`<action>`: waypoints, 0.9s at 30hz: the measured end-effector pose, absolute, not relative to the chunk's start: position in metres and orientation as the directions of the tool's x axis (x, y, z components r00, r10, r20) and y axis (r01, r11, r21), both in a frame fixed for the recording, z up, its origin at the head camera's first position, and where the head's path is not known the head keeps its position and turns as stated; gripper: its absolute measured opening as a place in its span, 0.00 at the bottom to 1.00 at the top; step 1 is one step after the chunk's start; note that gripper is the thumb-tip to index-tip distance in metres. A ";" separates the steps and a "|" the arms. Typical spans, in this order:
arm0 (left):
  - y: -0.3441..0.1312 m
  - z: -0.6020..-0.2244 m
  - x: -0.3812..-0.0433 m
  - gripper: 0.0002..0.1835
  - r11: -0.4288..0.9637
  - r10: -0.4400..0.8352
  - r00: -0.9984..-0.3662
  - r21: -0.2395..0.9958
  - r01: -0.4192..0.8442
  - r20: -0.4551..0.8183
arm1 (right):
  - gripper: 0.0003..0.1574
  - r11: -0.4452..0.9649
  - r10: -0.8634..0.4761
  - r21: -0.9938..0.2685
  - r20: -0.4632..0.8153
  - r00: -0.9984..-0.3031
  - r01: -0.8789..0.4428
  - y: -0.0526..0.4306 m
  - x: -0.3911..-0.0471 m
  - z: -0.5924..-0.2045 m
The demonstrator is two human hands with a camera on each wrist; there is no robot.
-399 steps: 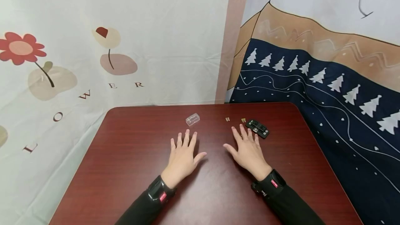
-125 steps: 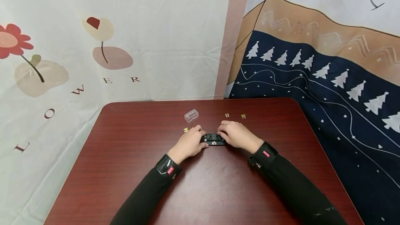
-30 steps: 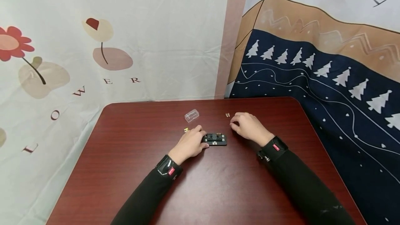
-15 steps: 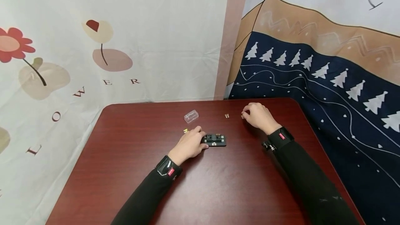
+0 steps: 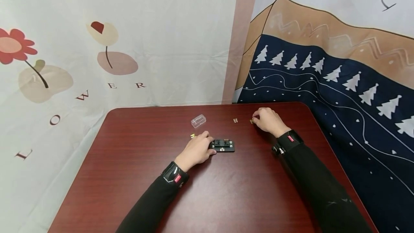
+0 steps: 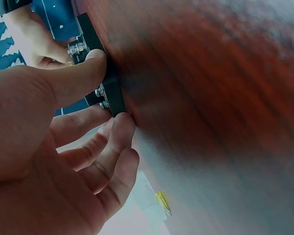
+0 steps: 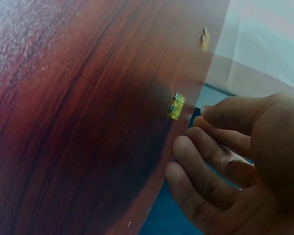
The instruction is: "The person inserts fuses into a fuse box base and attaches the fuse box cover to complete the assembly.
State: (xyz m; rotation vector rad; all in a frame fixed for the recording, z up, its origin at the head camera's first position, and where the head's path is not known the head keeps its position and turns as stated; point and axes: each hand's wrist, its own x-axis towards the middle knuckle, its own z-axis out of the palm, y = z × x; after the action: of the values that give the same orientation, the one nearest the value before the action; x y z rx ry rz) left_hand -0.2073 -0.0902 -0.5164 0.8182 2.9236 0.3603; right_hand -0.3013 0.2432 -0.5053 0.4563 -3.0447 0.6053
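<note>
In the head view my left hand (image 5: pixel 195 148) grips the left end of a black fuse block (image 5: pixel 223 145) lying on the table. The left wrist view shows the thumb on top of the fuse block (image 6: pixel 112 90) and fingertips at its end. An amber piece sits at its far edge in the head view. At the back right, my right hand (image 5: pixel 268 120) is close beside a yellow blade fuse (image 7: pixel 176 106). Its thumb and index tips are near each other, with a small gap between them and the fuse in the right wrist view.
A clear plastic cover (image 5: pixel 198 120) lies at the back of the dark red table (image 5: pixel 145 175). Another blade fuse (image 5: pixel 235 120) lies right of it. A yellow fuse (image 5: pixel 192 136) is just beyond my left fingers. Printed curtains hang behind the table.
Since the early frame, the fuse block has come from the right to the middle, into my left hand. My right hand has left the block and moved to the back right fuse.
</note>
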 end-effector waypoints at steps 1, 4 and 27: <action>-0.090 -0.517 -0.208 0.28 0.830 0.520 -0.854 0.247 0.501 -0.018 | 0.14 0.882 -0.284 -0.375 0.057 -0.957 -0.284 0.243 -0.302 -0.506; -0.090 -0.518 -0.208 0.28 0.831 0.519 -0.855 0.248 0.499 -0.020 | 0.15 0.880 -0.295 -0.373 0.055 -0.954 -0.293 0.244 -0.303 -0.508; -0.088 -0.518 -0.209 0.28 0.831 0.514 -0.858 0.258 0.493 -0.015 | 0.14 0.883 -0.325 -0.342 0.049 -0.944 -0.322 0.247 -0.308 -0.520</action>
State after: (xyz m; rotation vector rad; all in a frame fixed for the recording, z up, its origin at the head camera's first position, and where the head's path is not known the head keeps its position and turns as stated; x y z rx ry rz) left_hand -0.2087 -0.0877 -0.5182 0.8066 2.9259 0.3773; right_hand -0.3085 0.2467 -0.5197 0.5248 -3.0575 0.5530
